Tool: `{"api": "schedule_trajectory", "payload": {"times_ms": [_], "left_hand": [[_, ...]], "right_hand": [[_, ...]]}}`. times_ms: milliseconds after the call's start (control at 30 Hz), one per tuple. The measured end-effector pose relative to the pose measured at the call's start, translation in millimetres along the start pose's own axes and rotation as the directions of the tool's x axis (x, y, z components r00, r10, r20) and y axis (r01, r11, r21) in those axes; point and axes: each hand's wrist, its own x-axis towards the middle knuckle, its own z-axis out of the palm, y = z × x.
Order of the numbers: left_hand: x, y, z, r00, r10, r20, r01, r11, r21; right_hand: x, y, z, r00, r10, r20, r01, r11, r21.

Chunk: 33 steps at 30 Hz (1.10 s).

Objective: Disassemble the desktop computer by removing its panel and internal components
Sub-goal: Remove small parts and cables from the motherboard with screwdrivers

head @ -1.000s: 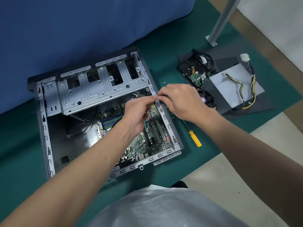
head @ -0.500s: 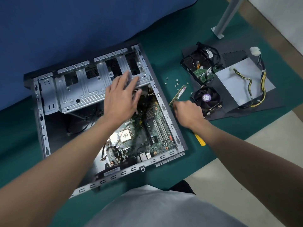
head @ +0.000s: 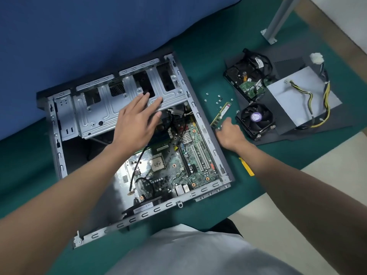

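Open case (head: 206,132) at centre-left on the desk (head: 218,36). Over its cage (head: 95,114), left hand (head: 135,124) spread flat, holding nothing. Right of the case, right hand (head: 231,133) curled at the RAM stick (head: 222,113); grip impossible to tell.

Even soft overhead light, faint shadows, slight motion blur, wide-angle bending at edges.

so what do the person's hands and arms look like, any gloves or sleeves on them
The left hand and right hand are bare: no gloves, rings or watch show. No sleeves are in view anywhere up to the frame edges. A light grey shirt shows at the bottom edge.
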Motion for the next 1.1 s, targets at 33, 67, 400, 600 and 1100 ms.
{"api": "schedule_trajectory", "payload": {"times_ms": [33,67,400,600,1100], "left_hand": [[-0.3,1.0,-0.4,1.000,-0.002,-0.005,0.002,1.000,0.001],[-0.7,1.7,-1.1,1.000,-0.003,-0.007,0.003,1.000,0.000],[-22.9,6.3,-10.5,0.999,-0.044,-0.021,0.042,0.997,-0.066],[-54.7,2.9,-15.3,0.989,-0.145,-0.043,0.142,0.988,-0.055],[-113.6,-1.3,-6.8,0.973,-0.209,0.095,0.220,0.968,-0.125]], "right_hand": [[-5.1,3.9,-4.1,1.000,0.008,0.017,-0.009,0.998,0.067],[-11.0,8.7,-6.1,0.999,0.000,0.037,-0.003,0.997,0.082],[-41.5,33.5,30.3,0.992,-0.002,-0.123,-0.008,0.996,-0.085],[-39.4,30.9,38.6,0.966,-0.192,-0.174,0.129,0.939,-0.318],[-87.9,33.7,24.4,0.962,0.128,-0.241,-0.016,0.908,0.418]]}}
